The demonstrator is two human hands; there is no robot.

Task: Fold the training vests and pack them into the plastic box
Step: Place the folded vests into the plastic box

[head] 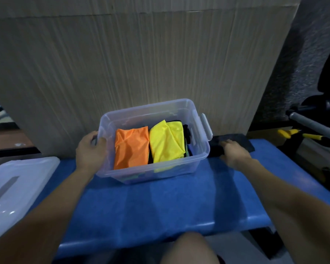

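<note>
Left hand (91, 149) grips the left rim of the one clear plastic box (179, 169) | right hand (234, 152) lies flat on one black vest (236, 141), middle right | box, middle of blue counter (160, 206), holds one orange vest (131, 147), one yellow vest (167, 145) | one lid (17, 187), lower left

Scene was dim overall. Brightest patch fell on cardboard wall (141, 63) just behind plastic box (198, 161). Soft shadows lay across blue tabletop (179, 206). Edges bowed from wide lens; corners dark, forearms slightly blurred.
</note>
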